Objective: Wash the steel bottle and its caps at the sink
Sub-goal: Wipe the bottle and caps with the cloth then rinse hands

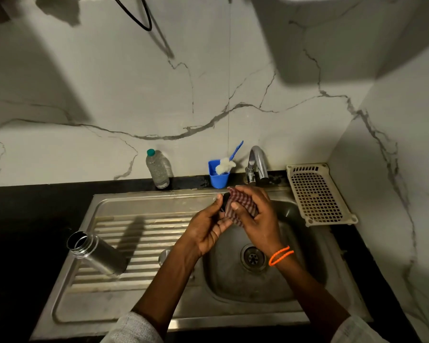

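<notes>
Both hands over the basin: left hand (pixel 208 227) pinching a small dark cap (pixel 225 199), right hand (pixel 254 215) fingers curled round checked red cloth (pixel 238 206). Open steel bottle (pixel 97 254) on sink drainboard (pixel 139 233), left side.

sink (pixel 233 303): basin on the right, draining board on the left
steel bottle (pixel 98 254): on the draining board, left side, well apart from the hands
hands: left hand (pixel 206 230) and right hand (pixel 256 219) together over the far edge of the basin, cloth (pixel 240 206) between them
tap (pixel 256 164): just behind the hands
cup (pixel 218 175): left of the tap, brush (pixel 227 164) in it
plastic bottle (pixel 157 169): further left, by the wall
basket (pixel 318 194): right of the tap, on the counter
</notes>
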